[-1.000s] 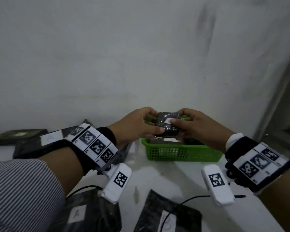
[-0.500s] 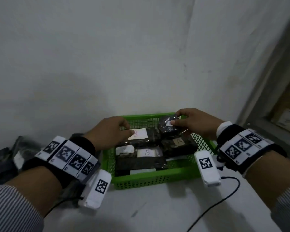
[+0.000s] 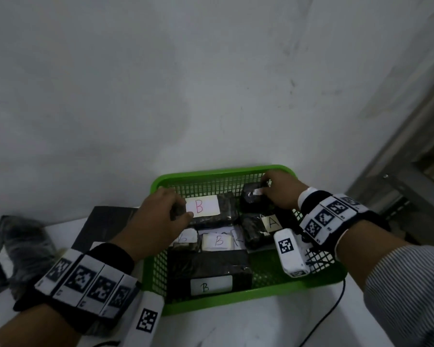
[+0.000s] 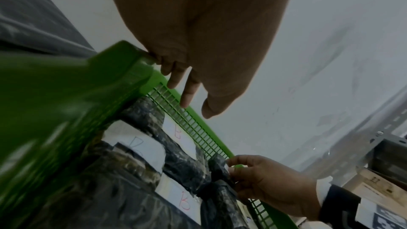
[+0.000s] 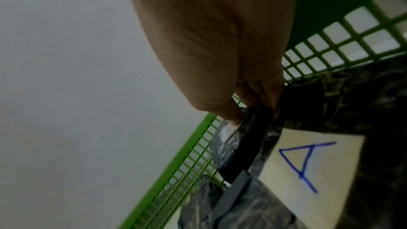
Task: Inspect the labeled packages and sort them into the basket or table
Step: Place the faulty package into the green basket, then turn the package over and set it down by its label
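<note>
A green mesh basket (image 3: 211, 174) (image 4: 66, 84) (image 5: 326, 6) stands against the wall and holds several black wrapped packages. My right hand (image 3: 263, 185) (image 4: 231, 168) (image 5: 249, 111) pinches a small black package (image 3: 251, 196) (image 4: 216, 164) (image 5: 249, 145) with a white label in the basket's far right corner. It lies on a package marked A (image 3: 261, 226) (image 5: 308, 159). My left hand (image 3: 181, 205) (image 4: 196, 110) hovers with relaxed fingers over the left end of a package marked B (image 3: 211, 209), holding nothing. Two more B packages (image 3: 218, 241) (image 3: 208, 269) lie nearer me.
Dark packages (image 3: 23, 241) and a flat black one (image 3: 103, 226) lie on the white table left of the basket. A black cable (image 3: 333, 311) runs along the table on the right. A metal shelf frame (image 3: 398, 171) stands at the far right.
A second ago both hands held the small package up over the basket. The left hand let go, and the right hand lowered the package into the far right corner.
</note>
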`<state>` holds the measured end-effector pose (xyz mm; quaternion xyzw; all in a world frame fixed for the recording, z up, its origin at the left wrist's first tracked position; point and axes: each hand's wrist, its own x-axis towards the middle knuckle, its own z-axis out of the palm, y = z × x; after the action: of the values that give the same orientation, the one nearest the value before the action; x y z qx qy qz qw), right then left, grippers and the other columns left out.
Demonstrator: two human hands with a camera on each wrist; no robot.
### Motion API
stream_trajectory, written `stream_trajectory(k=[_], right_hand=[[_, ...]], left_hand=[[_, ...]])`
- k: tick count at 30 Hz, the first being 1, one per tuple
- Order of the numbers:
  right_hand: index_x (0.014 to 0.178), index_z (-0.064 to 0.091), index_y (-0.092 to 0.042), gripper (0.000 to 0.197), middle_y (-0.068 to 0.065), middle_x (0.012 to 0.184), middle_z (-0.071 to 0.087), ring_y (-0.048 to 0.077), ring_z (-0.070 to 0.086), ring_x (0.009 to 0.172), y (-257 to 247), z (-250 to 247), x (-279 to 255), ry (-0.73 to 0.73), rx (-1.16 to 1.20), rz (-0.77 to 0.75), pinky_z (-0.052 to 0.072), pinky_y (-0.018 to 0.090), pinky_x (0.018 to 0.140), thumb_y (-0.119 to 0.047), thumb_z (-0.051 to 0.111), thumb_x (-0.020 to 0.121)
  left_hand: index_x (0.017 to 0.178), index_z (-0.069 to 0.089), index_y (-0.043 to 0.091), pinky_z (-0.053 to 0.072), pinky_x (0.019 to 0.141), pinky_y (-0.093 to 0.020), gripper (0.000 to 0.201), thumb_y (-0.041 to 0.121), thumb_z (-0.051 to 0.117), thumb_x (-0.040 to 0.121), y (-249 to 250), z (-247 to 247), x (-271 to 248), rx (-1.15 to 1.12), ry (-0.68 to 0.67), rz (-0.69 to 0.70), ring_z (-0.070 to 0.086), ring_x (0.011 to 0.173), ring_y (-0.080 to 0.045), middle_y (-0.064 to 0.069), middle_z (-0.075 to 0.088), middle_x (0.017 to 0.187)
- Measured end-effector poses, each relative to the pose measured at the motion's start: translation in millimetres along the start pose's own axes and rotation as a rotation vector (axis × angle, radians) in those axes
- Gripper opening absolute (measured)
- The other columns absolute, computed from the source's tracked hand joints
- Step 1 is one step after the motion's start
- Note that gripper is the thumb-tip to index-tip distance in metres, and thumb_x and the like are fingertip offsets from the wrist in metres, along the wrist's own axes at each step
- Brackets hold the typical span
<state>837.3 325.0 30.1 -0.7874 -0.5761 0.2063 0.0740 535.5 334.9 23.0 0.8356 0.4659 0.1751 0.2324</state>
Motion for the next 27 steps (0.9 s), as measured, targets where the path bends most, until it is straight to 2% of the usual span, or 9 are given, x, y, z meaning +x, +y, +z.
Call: stream_trajectory(k=[3, 8, 10, 13, 16, 20, 23, 25, 27], right_hand=[[0.119, 0.061, 0.001, 0.032, 0.021, 0.118, 0.065, 0.038, 0.062, 0.110, -8, -2, -9, 0.077, -0.060, -0.016, 0.052, 0.043, 0.092, -0.026, 0.062, 0.100], [0.116, 0.064, -0.007, 0.023, 0.011, 0.105, 0.056, 0.032, 0.059, 0.096, -50, -15, -47, 0.212, 0.029, -0.126, 0.044, 0.035, 0.079, -0.023, 0.057, 0.101], [0.103, 0.068, -0.009, 0.019, 0.004, 0.094, 0.062, 0.026, 0.060, 0.089, -81, -19, -69, 0.191, 0.096, -0.177, 0.038, 0.032, 0.070, -0.024, 0.058, 0.102], [0.091, 0.068, -0.011, 0.024, 0.003, 0.082, 0.069, 0.022, 0.065, 0.077, -140, -12, -104, 0.033, 0.194, -0.274, 0.045, 0.032, 0.061, -0.030, 0.059, 0.102], [0.089, 0.071, -0.012, 0.022, -0.003, 0.076, 0.068, 0.013, 0.065, 0.069, -208, 15, -139, -0.136, 0.276, -0.371, 0.051, 0.030, 0.066, -0.031, 0.063, 0.100], [0.097, 0.074, -0.018, 0.019, -0.009, 0.078, 0.066, 0.000, 0.058, 0.069, -302, 75, -170, -0.264, 0.299, -0.469, 0.046, 0.016, 0.066, -0.034, 0.065, 0.099], [0.106, 0.072, -0.021, 0.020, -0.006, 0.088, 0.071, 0.013, 0.066, 0.081, -372, 124, -188, -0.364, 0.391, -0.456, 0.055, 0.033, 0.079, -0.038, 0.066, 0.098], [0.112, 0.070, -0.025, 0.022, -0.009, 0.091, 0.068, 0.013, 0.065, 0.085, -416, 153, -200, -0.427, 0.424, -0.452, 0.057, 0.037, 0.083, -0.040, 0.065, 0.099], [0.112, 0.069, -0.023, 0.021, -0.006, 0.093, 0.067, 0.015, 0.065, 0.087, -458, 180, -212, -0.495, 0.426, -0.452, 0.056, 0.041, 0.088, -0.039, 0.062, 0.101]], left_hand=[[0.099, 0.068, 0.016, 0.040, 0.076, -0.009, 0.005, 0.018, 0.068, 0.094, 0, -9, -6, -0.083, 0.062, 0.018, 0.059, 0.095, -0.013, 0.003, 0.065, 0.104], [0.104, 0.069, 0.017, 0.046, 0.075, -0.016, 0.008, 0.018, 0.065, 0.098, -11, -40, -28, -0.268, 0.156, -0.039, 0.060, 0.079, 0.002, 0.006, 0.070, 0.094], [0.101, 0.068, 0.019, 0.054, 0.078, -0.028, 0.006, 0.023, 0.065, 0.098, -19, -54, -46, -0.423, 0.145, -0.098, 0.067, 0.082, -0.010, 0.001, 0.072, 0.090], [0.096, 0.068, 0.023, 0.058, 0.079, -0.041, 0.014, 0.036, 0.063, 0.091, -38, -77, -83, -0.615, 0.162, -0.188, 0.074, 0.084, -0.023, -0.004, 0.077, 0.090], [0.096, 0.065, 0.015, 0.058, 0.071, -0.040, 0.008, 0.012, 0.060, 0.101, -70, -101, -131, -0.680, 0.178, -0.285, 0.072, 0.074, -0.019, -0.006, 0.076, 0.084], [0.099, 0.065, 0.013, 0.055, 0.064, -0.029, 0.010, 0.009, 0.056, 0.102, -123, -144, -208, -0.643, 0.228, -0.418, 0.072, 0.073, -0.017, -0.002, 0.076, 0.082], [0.098, 0.065, 0.020, 0.054, 0.059, -0.028, 0.010, 0.016, 0.057, 0.102, -167, -177, -270, -0.555, 0.276, -0.494, 0.071, 0.070, -0.010, 0.001, 0.075, 0.082], [0.095, 0.066, 0.022, 0.056, 0.058, -0.031, 0.009, 0.020, 0.059, 0.101, -199, -197, -311, -0.501, 0.300, -0.568, 0.069, 0.068, -0.007, 0.002, 0.075, 0.081], [0.094, 0.066, 0.025, 0.056, 0.064, -0.032, 0.009, 0.022, 0.060, 0.100, -234, -215, -348, -0.436, 0.304, -0.633, 0.068, 0.072, -0.010, 0.002, 0.074, 0.082]])
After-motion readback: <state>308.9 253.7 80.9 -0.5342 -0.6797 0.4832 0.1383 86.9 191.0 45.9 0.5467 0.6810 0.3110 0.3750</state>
